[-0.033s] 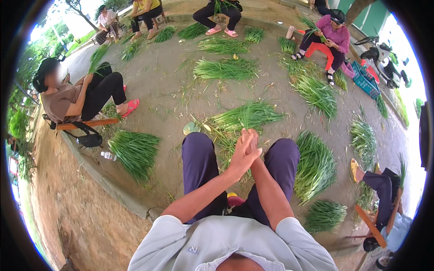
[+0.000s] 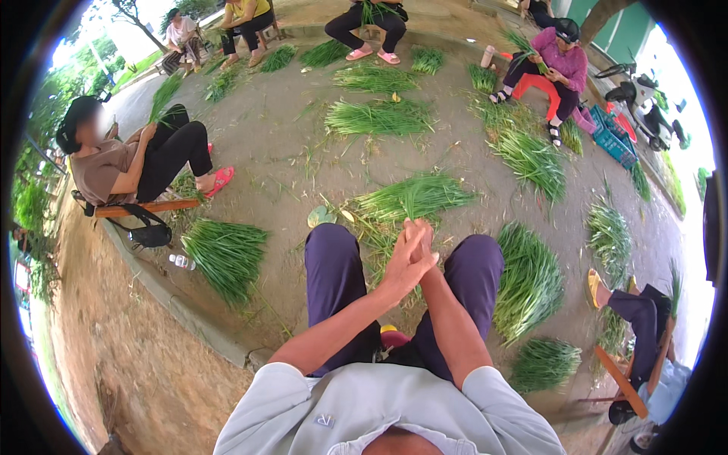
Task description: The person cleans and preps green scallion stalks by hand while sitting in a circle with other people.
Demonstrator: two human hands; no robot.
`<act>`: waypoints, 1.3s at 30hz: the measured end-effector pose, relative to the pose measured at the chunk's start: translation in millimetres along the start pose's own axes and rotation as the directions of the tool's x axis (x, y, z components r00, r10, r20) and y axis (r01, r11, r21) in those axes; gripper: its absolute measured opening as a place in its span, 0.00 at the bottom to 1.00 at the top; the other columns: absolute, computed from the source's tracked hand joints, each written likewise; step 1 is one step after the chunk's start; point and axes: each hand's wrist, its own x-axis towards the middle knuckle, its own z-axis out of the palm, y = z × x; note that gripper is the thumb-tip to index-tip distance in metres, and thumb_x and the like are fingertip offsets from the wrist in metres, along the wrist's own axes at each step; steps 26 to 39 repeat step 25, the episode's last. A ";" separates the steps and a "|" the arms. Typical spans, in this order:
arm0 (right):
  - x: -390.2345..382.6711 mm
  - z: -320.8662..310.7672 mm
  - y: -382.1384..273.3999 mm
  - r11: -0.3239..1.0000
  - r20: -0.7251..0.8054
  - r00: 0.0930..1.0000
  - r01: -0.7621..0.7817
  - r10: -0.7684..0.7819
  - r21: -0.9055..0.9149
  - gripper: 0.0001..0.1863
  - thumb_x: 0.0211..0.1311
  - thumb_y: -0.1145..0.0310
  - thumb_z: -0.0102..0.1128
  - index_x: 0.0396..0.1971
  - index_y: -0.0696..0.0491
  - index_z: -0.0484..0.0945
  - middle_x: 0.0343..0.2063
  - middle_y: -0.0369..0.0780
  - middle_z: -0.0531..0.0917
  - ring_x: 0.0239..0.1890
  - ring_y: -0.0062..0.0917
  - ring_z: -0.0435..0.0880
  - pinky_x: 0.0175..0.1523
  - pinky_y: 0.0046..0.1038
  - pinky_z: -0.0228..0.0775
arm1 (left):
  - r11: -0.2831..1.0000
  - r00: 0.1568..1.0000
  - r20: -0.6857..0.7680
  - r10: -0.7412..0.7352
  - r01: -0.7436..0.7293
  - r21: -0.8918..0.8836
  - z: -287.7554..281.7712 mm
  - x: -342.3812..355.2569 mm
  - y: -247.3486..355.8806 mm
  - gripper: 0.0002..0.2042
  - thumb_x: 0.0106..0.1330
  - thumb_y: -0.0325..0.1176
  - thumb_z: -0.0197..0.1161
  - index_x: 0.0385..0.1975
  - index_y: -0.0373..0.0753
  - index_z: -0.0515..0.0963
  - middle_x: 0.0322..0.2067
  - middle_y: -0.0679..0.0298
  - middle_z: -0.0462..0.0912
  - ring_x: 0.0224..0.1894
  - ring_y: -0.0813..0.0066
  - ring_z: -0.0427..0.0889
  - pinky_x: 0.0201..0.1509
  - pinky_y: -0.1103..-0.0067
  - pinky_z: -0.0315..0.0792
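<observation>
My left hand (image 2: 406, 262) and my right hand (image 2: 426, 241) are pressed together in front of my knees, fingers closed. A small bunch of chives (image 2: 410, 206) sticks up from between them, its thin green leaves pointing away from me. Which fingers grip the stems is hidden, as the hands overlap. Just beyond lies a pile of long chives (image 2: 425, 193) on the ground. Loose, paler leaves (image 2: 379, 241) are scattered below it, between my knees.
A large chive pile (image 2: 528, 284) lies beside my right knee, a smaller one (image 2: 547, 362) nearer. Another pile (image 2: 225, 254) rests to the left by a plastic bottle (image 2: 182, 262). Several people sit around with chives. A teal crate (image 2: 613, 136) and a scooter (image 2: 644, 106) stand far right.
</observation>
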 end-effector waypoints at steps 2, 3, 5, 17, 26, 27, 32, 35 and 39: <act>-3.8 -5.1 -26.4 0.967 0.073 0.983 -0.150 0.168 -0.205 0.15 0.67 0.66 0.51 0.19 0.49 0.63 0.18 0.35 0.70 0.18 0.22 0.63 0.22 0.32 0.57 | 0.996 0.996 0.034 0.076 -0.078 0.047 -12.7 -5.3 -0.8 0.34 0.68 0.41 0.63 0.71 0.41 0.58 0.74 0.54 0.45 0.76 0.61 0.45 0.73 0.64 0.53; -10.0 -3.9 -40.1 0.953 0.091 0.951 -0.285 0.294 -0.103 0.15 0.67 0.66 0.51 0.19 0.49 0.64 0.19 0.35 0.71 0.18 0.22 0.64 0.22 0.32 0.57 | 0.990 0.992 0.034 0.123 -0.125 0.070 -18.0 -10.6 2.8 0.33 0.68 0.41 0.64 0.71 0.40 0.59 0.74 0.53 0.45 0.76 0.61 0.46 0.72 0.64 0.55; -12.4 -12.8 -43.3 0.931 0.184 0.914 -0.365 0.361 -0.009 0.15 0.68 0.64 0.52 0.20 0.50 0.67 0.20 0.36 0.73 0.19 0.21 0.66 0.22 0.31 0.57 | 0.972 0.979 0.087 0.185 -0.195 0.131 -24.8 -18.1 13.2 0.33 0.67 0.41 0.64 0.70 0.41 0.61 0.74 0.53 0.45 0.75 0.60 0.48 0.71 0.64 0.59; -37.2 -32.3 -36.8 0.915 0.513 0.830 0.357 -0.219 -0.186 0.09 0.64 0.63 0.57 0.30 0.54 0.75 0.21 0.34 0.76 0.22 0.26 0.76 0.27 0.31 0.69 | 1.000 0.954 0.300 -0.010 0.011 0.000 -45.3 -6.5 61.1 0.27 0.66 0.39 0.66 0.65 0.44 0.69 0.70 0.58 0.60 0.54 0.71 0.78 0.42 0.77 0.80; 1.7 -48.6 -85.9 0.947 0.575 0.775 -0.320 0.263 -0.003 0.09 0.65 0.62 0.54 0.34 0.50 0.79 0.29 0.40 0.86 0.25 0.35 0.85 0.24 0.34 0.74 | 0.946 0.903 0.307 0.300 -0.239 -0.221 -50.2 2.9 77.0 0.21 0.67 0.38 0.63 0.59 0.42 0.76 0.71 0.53 0.57 0.70 0.62 0.61 0.56 0.72 0.77; 1.7 -48.6 -85.9 0.947 0.575 0.775 -0.320 0.263 -0.003 0.09 0.65 0.62 0.54 0.34 0.50 0.79 0.29 0.40 0.86 0.25 0.35 0.85 0.24 0.34 0.74 | 0.946 0.903 0.307 0.300 -0.239 -0.221 -50.2 2.9 77.0 0.21 0.67 0.38 0.63 0.59 0.42 0.76 0.71 0.53 0.57 0.70 0.62 0.61 0.56 0.72 0.77; 1.7 -48.6 -85.9 0.947 0.575 0.775 -0.320 0.263 -0.003 0.09 0.65 0.62 0.54 0.34 0.50 0.79 0.29 0.40 0.86 0.25 0.35 0.85 0.24 0.34 0.74 | 0.946 0.903 0.307 0.300 -0.239 -0.221 -50.2 2.9 77.0 0.21 0.67 0.38 0.63 0.59 0.42 0.76 0.71 0.53 0.57 0.70 0.62 0.61 0.56 0.72 0.77; 1.7 -48.6 -85.9 0.947 0.575 0.775 -0.320 0.263 -0.003 0.09 0.65 0.62 0.54 0.34 0.50 0.79 0.29 0.40 0.86 0.25 0.35 0.85 0.24 0.34 0.74 | 0.946 0.903 0.307 0.300 -0.239 -0.221 -50.2 2.9 77.0 0.21 0.67 0.38 0.63 0.59 0.42 0.76 0.71 0.53 0.57 0.70 0.62 0.61 0.56 0.72 0.77; 1.7 -48.6 -85.9 0.947 0.575 0.775 -0.320 0.263 -0.003 0.09 0.65 0.62 0.54 0.34 0.50 0.79 0.29 0.40 0.86 0.25 0.35 0.85 0.24 0.34 0.74 | 0.946 0.903 0.307 0.300 -0.239 -0.221 -50.2 2.9 77.0 0.21 0.67 0.38 0.63 0.59 0.42 0.76 0.71 0.53 0.57 0.70 0.62 0.61 0.56 0.72 0.77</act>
